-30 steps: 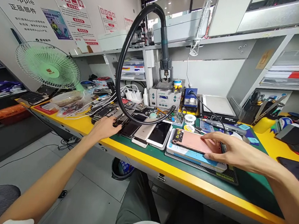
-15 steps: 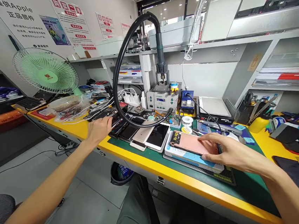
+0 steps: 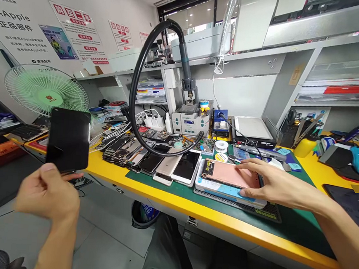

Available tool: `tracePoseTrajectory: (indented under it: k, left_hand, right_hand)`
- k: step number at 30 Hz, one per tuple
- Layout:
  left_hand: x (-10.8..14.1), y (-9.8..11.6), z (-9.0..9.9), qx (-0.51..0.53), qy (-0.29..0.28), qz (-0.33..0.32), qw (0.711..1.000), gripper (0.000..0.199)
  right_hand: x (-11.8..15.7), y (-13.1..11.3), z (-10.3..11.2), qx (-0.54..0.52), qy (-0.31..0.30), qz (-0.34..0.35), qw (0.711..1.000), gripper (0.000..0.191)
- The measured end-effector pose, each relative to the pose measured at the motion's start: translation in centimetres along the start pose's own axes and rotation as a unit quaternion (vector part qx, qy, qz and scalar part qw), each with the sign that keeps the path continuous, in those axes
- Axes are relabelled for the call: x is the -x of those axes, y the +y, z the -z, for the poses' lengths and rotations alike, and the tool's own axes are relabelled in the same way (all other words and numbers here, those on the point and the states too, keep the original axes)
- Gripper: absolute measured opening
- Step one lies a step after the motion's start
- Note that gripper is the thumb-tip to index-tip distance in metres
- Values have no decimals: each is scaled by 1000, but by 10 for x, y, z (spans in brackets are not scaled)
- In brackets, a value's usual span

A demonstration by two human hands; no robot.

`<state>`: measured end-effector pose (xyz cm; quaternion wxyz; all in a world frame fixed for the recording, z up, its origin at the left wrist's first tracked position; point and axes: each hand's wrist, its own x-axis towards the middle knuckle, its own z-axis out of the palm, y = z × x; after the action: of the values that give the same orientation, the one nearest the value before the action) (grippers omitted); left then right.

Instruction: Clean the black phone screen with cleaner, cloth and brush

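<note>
Raising a black smartphone (image 3: pixel 69 140) away from the phone row (image 3: pixel 123 152), the left hand (image 3: pixel 48 196) now pinches its lower edge, up at left; the right hand (image 3: pixel 276 186) lies open on a pink phone panel (image 3: pixel 229 174) atop a blue-white tray (image 3: pixel 221 193).

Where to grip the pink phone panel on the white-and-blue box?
The pink phone panel is best taken by its long edges, from the right, where the right hand rests. It lies flat on the white-and-blue box, so an edge pinch seems safest, clear of the black-and-yellow end.
</note>
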<state>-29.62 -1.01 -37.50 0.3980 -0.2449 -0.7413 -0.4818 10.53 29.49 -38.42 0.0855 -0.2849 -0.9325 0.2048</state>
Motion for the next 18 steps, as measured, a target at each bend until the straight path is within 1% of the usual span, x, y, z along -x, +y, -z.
tracePoseTrajectory:
  k: [2, 3, 4, 5, 6, 7, 9, 10, 11, 13, 14, 15, 16, 18]
  left_hand:
    - [8, 22, 15, 13, 53, 3, 999, 30]
    - [12, 33, 18, -1, 49, -4, 999, 27]
    - [17, 44, 18, -26, 55, -37, 997, 24]
    - [23, 55, 13, -47, 63, -104, 991, 19]
    - [30, 67, 5, -30, 61, -190, 979, 15]
    - [37, 78, -5, 33, 41, -276, 960, 16]
    - [54, 103, -32, 109, 8, -370, 922, 17]
    - [63, 116, -46, 141, -17, -414, 899, 16]
    - [71, 129, -59, 167, -31, -450, 876, 16]
    - [86, 152, -83, 200, -57, -496, 843, 16]
    - [91, 162, -93, 212, -66, -509, 832, 16]
    - [96, 170, -101, 221, -77, -518, 823, 17]
    - [99, 177, -107, 230, -91, -523, 816, 19]
    - [104, 187, -117, 245, -129, -526, 804, 22]
  right_hand:
    - [0, -1, -1, -8, 38, 11, 999, 63]
    - [0, -3, -1, -21, 69, 18, 997, 62]
    - [0, -6, -2, -42, 103, 27, 993, 58]
    - [-1, -10, -2, -72, 132, 35, 988, 52]
    - [-1, -15, -2, -110, 148, 38, 982, 47]
    - [-2, -22, -2, -156, 148, 37, 976, 43]
    - [-3, -37, -2, -272, 113, 32, 955, 43]
    - [-5, -45, -2, -340, 88, 29, 936, 45]
    - [-6, -53, -1, -408, 63, 25, 910, 50]
    - [-10, -66, 1, -515, 19, 7, 857, 60]
    - [-13, -70, 2, -543, 4, -10, 840, 63]
    - [-16, -74, 4, -554, 0, -32, 832, 63]
    - [-19, -75, 6, -549, 8, -55, 834, 60]
    - [-26, -74, 9, -506, 49, -70, 858, 48]
